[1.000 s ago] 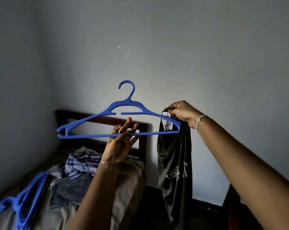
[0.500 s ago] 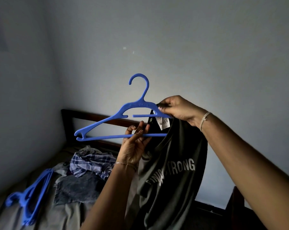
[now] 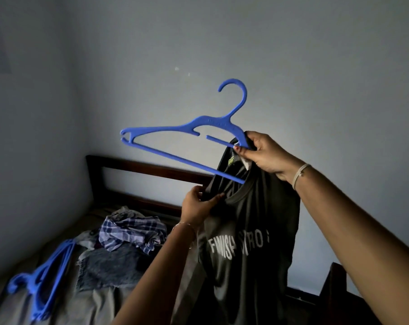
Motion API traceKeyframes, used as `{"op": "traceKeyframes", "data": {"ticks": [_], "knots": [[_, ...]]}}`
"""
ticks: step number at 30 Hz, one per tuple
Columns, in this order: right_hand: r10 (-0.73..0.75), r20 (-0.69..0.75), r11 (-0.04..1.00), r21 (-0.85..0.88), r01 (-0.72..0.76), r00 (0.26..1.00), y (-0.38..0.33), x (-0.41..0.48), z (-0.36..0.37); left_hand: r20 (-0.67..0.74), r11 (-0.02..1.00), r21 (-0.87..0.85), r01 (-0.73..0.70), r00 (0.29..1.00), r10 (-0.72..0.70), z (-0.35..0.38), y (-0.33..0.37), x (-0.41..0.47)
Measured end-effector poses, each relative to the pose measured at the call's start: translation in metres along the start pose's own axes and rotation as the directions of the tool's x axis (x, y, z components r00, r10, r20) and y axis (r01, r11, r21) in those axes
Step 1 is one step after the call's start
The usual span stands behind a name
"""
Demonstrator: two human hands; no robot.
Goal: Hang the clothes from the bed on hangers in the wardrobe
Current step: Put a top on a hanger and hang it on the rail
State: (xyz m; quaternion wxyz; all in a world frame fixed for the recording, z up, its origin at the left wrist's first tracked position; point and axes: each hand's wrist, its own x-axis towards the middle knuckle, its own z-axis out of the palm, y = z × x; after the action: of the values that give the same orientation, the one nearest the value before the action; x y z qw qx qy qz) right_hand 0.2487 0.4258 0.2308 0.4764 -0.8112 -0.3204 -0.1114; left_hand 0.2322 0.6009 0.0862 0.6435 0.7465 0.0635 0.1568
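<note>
Above the bed (image 3: 97,306), the right hand (image 3: 266,153) pinched blue hanger (image 3: 187,130) and dark T-shirt (image 3: 257,231) together; the left hand (image 3: 198,204) gripped its neckline. Threading looked under way; next, the hanger's free arm needed feeding through the neck hole

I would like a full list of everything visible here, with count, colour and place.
hanger: one, blue, held up, right end covered by the T-shirt.
T-shirt: one, dark grey, white lettering, hanging below the hanger's right end.
spare hangers: stack, count unclear, blue, on the bed, left.
checked garment: one, blue-white, crumpled on the bed.
denim garment: one, grey-blue, beside it on the bed.
headboard: one, dark wood, at the wall.
left hand: pinches the T-shirt's neckline.
right hand: grips hanger and T-shirt together.
</note>
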Motion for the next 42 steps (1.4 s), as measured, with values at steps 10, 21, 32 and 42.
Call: {"op": "traceKeyframes", "data": {"ticks": [10,21,32,42], "knots": [[0.025,-0.052,0.978,-0.205,-0.035,0.998,0.011,-0.009,-0.031,-0.163,0.991,0.104,-0.089,0.981,0.106,-0.044,0.012,0.035],[0.003,-0.15,0.747,-0.657,-0.102,0.989,0.026,-0.045,-0.042,0.047,0.864,0.477,-0.162,0.986,0.16,-0.062,0.055,0.035],[0.153,-0.055,0.668,-0.73,-0.144,0.987,0.022,-0.059,-0.041,0.327,0.711,-0.584,0.393,0.915,-0.237,-0.074,0.061,0.031],[0.218,-0.08,0.674,-0.708,-0.21,0.973,0.014,-0.059,-0.058,0.514,0.63,-0.612,0.479,0.846,-0.143,-0.076,0.06,0.026]]}}
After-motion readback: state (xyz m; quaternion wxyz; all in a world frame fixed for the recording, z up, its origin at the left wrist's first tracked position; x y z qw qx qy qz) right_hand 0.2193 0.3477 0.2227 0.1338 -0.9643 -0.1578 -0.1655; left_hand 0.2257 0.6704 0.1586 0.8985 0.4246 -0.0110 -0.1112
